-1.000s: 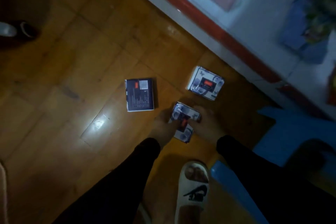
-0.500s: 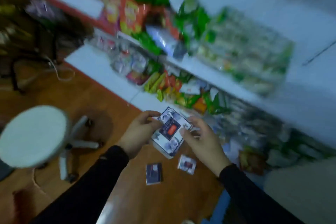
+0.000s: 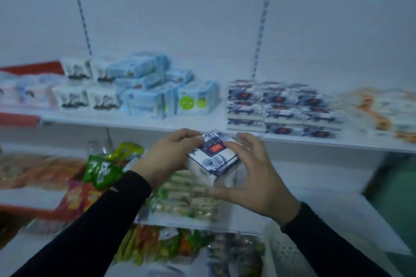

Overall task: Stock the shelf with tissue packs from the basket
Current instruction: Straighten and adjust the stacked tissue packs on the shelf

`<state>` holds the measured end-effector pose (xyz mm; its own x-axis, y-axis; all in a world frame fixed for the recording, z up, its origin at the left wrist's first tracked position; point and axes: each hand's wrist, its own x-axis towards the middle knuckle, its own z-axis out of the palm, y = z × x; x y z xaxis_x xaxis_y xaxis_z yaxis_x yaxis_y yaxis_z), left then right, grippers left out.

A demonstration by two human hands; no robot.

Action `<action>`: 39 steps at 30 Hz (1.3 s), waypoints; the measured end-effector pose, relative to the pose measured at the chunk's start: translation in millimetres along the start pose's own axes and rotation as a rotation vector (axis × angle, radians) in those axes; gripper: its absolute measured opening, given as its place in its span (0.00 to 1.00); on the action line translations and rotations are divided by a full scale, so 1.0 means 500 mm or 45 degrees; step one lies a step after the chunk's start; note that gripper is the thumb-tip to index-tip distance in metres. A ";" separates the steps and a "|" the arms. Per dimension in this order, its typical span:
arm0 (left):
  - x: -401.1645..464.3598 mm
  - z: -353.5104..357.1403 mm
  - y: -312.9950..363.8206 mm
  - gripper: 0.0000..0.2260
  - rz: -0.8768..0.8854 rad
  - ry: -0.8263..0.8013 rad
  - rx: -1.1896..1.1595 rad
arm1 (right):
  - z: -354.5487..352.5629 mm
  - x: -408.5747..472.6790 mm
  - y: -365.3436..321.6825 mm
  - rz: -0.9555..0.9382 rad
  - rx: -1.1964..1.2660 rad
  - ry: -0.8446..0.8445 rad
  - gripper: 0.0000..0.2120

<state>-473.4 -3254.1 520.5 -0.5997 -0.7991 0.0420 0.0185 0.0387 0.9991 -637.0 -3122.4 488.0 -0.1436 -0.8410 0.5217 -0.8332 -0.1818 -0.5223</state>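
Note:
A tissue pack (image 3: 213, 155), white with blue flowers and a dark label with a red patch, is held in front of the white shelf (image 3: 337, 141), just below its front edge. My left hand (image 3: 166, 159) grips its left side, fingers curled over the top. My right hand (image 3: 252, 175) holds its right side, thumb underneath and fingers over the top corner. On the shelf behind stands a stack of matching tissue packs (image 3: 281, 108), several deep. The basket is not clearly in view.
Light blue packs (image 3: 157, 87) and white packs (image 3: 87, 87) fill the shelf's left part; pale orange-printed packs (image 3: 380, 110) lie at the right. Lower shelves hold green and red snack bags (image 3: 101, 168). A white perforated container (image 3: 286, 252) sits at the bottom right.
Both hands lifted the pack from the floor up to shelf height. The view swung from the wooden floor, where two other packs lay, to the tissue shelf.

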 end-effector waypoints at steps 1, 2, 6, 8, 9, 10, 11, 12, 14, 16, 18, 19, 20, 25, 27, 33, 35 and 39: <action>0.007 0.032 0.026 0.03 0.021 -0.043 0.024 | -0.030 -0.004 0.000 0.012 -0.033 0.044 0.46; 0.017 0.064 0.046 0.03 0.039 -0.080 0.052 | -0.056 -0.006 0.004 0.030 -0.064 0.073 0.46; 0.050 0.176 0.105 0.09 0.048 -0.193 0.083 | -0.146 -0.004 0.043 0.062 -0.172 0.189 0.44; 0.078 0.213 0.113 0.11 0.046 -0.218 0.096 | -0.188 0.004 0.077 0.105 -0.226 0.250 0.42; 0.100 0.227 0.113 0.11 0.098 -0.196 0.201 | -0.210 0.008 0.100 0.130 -0.246 0.284 0.41; 0.125 0.236 0.112 0.11 0.202 -0.150 0.400 | -0.233 0.015 0.125 0.160 -0.264 0.319 0.40; 0.151 0.243 0.109 0.11 0.317 -0.101 0.636 | -0.256 0.023 0.151 0.193 -0.277 0.353 0.40; 0.174 0.250 0.104 0.13 0.413 -0.058 0.871 | -0.278 0.032 0.178 0.235 -0.290 0.384 0.40; 0.219 0.262 0.091 0.22 0.549 0.003 1.188 | -0.317 0.049 0.229 0.329 -0.335 0.412 0.38; 0.259 0.274 0.076 0.25 0.655 0.034 1.417 | -0.349 0.071 0.275 0.417 -0.436 0.418 0.37; 0.298 0.278 0.062 0.32 0.651 0.079 1.651 | -0.369 0.098 0.313 0.497 -0.526 0.424 0.36; 0.314 0.279 0.056 0.36 0.613 0.109 1.720 | -0.375 0.113 0.329 0.529 -0.552 0.422 0.36; 0.327 0.278 0.051 0.39 0.567 0.129 1.761 | -0.379 0.128 0.344 0.555 -0.575 0.414 0.36; 0.356 0.273 0.025 0.42 0.439 0.114 1.795 | -0.370 0.159 0.388 0.606 -0.649 0.284 0.37; 0.359 0.275 0.023 0.41 0.455 0.127 1.797 | -0.367 0.157 0.399 0.563 -0.725 0.294 0.35; 0.365 0.274 0.017 0.40 0.483 0.119 1.808 | -0.351 0.149 0.410 0.334 -0.814 0.206 0.34; 0.366 0.273 0.017 0.41 0.477 0.113 1.822 | -0.347 0.151 0.414 0.367 -0.831 0.157 0.38; 0.362 0.275 0.017 0.41 0.472 0.110 1.840 | -0.352 0.155 0.419 0.414 -0.838 0.117 0.42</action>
<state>-691.7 -3316.0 535.6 -0.6895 -0.6413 0.3365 -0.6631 0.7459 0.0627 -916.7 -3135.8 537.5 -0.4581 -0.7488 0.4789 -0.8845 0.4373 -0.1624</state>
